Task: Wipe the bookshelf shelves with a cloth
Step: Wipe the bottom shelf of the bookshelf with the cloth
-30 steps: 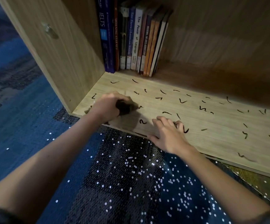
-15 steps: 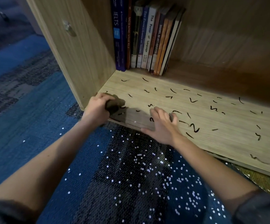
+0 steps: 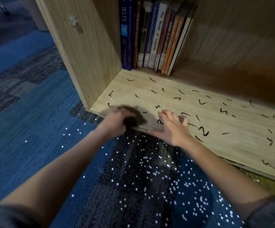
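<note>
The light wooden bottom shelf (image 3: pixel 191 129) of the bookshelf is covered with several short black scribble marks (image 3: pixel 203 131). My left hand (image 3: pixel 117 121) is closed around a dark cloth (image 3: pixel 131 121) at the shelf's front edge near the left corner; hand and cloth are motion-blurred. My right hand (image 3: pixel 171 127) rests flat on the shelf just to the right, fingers spread, palm at the front edge. It holds nothing.
A row of upright books (image 3: pixel 153 35) stands at the back left of the shelf against the wooden side panel (image 3: pixel 84 51). The blue carpet (image 3: pixel 34 145) in front is scattered with small white specks (image 3: pixel 150 170).
My left hand with the cloth has swept from further in on the shelf back toward the front edge. My right hand stayed planted on the shelf. The camera view shifted left.
</note>
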Tool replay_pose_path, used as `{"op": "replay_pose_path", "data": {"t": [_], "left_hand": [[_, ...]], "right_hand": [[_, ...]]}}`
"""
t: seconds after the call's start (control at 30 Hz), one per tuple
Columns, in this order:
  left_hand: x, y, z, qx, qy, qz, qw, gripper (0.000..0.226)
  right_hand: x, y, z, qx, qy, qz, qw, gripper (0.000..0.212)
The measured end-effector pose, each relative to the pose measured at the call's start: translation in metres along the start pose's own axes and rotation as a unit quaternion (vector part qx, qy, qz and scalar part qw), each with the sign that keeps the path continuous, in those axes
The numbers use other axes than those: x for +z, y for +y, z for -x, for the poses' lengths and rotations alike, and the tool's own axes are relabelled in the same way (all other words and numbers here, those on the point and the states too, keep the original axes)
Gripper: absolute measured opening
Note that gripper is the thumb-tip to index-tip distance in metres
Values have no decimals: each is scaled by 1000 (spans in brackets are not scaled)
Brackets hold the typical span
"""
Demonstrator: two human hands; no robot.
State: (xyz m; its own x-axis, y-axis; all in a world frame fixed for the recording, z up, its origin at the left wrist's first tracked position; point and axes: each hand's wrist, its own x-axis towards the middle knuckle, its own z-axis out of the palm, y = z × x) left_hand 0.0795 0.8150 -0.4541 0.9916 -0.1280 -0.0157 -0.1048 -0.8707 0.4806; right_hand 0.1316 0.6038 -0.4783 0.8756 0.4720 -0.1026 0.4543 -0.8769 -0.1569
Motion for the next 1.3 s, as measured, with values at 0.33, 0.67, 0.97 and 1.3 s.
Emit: {"op": "replay_pose_path", "data": {"t": [0.33,0.67,0.97,1.3], "left_hand": [[-6,5,-4,16,45,-5,999,47],[-28,23,-18,-60,158,156,973,51],[-6,2,-15,-118,136,158,971,36],[6,-53,26,-179,188,-53,964,27]], "right_hand": [[0,-2,2,1,0,2,1000,87],[-2,-1,4,6,-7,-8,1000,87],[-43,-11,-16,39,1,-248,968,78],[-19,-92,-20,-105,-36,-136,985,45]]}}
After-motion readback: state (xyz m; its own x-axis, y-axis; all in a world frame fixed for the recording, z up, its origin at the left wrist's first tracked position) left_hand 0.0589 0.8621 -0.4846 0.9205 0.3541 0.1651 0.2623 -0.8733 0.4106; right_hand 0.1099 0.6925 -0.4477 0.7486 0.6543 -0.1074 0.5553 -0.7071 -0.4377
